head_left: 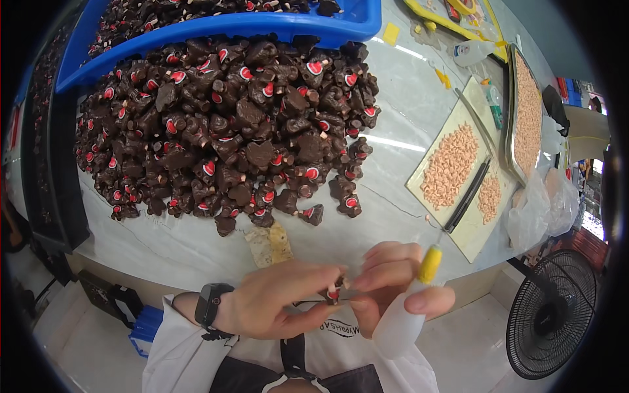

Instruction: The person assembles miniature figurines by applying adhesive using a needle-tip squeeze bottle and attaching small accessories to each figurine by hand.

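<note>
Close in front of me, my left hand (272, 298) pinches a small dark brown figurine (333, 294) with a red patch. My right hand (392, 268) holds a white squeeze bottle (397, 331) with a yellow cap and thin needle tip, pointing up. The thumb and fingertips of this hand come up against the figurine; whether they pinch a tiny piece is too small to tell. A large pile of similar brown figurines (249, 128) with red patches covers the table beyond my hands. A stained cloth-like scrap (269, 243) lies just past my left hand.
A blue tray (229, 29) of more figurines stands behind the pile. To the right, small pinkish pieces (450, 165) lie on a pale board (424, 185), with black tweezers (469, 196) beside them. A filled tray (526, 114), plastic bags (532, 206) and a black fan (552, 314) are further right.
</note>
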The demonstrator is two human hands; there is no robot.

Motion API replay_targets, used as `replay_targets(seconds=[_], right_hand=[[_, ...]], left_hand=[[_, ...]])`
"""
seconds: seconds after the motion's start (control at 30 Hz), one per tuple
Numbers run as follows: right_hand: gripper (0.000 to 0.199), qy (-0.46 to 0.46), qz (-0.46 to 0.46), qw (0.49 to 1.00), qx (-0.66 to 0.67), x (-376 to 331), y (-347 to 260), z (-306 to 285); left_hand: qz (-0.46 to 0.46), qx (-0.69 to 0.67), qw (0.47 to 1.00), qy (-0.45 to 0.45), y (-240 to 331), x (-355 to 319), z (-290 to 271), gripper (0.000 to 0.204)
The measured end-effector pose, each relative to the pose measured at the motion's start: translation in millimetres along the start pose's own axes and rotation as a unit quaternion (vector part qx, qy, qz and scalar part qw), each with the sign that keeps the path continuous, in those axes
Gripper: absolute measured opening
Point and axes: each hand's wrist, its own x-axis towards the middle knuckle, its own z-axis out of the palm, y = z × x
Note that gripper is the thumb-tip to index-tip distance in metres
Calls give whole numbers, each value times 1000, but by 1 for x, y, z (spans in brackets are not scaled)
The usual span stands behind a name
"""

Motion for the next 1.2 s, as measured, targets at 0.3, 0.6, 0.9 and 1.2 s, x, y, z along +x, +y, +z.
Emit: replay_targets(seconds=[0.3, 0.6, 0.9, 1.2], right_hand=[[43, -29, -105, 988, -106, 1, 8, -7], [45, -38, -81, 986, -138, -2, 8, -2], [39, 193, -176, 894, 365, 29, -60, 23], [32, -205, 125, 719, 652, 35, -84, -39]], left_hand=[[33, -24, 999, 32, -2, 2, 3, 51], [47, 66, 995, 54, 2, -1, 6, 59], [-47, -61, 995, 60, 16, 4, 3, 33], [58, 211, 970, 108, 37, -4, -31, 36]])
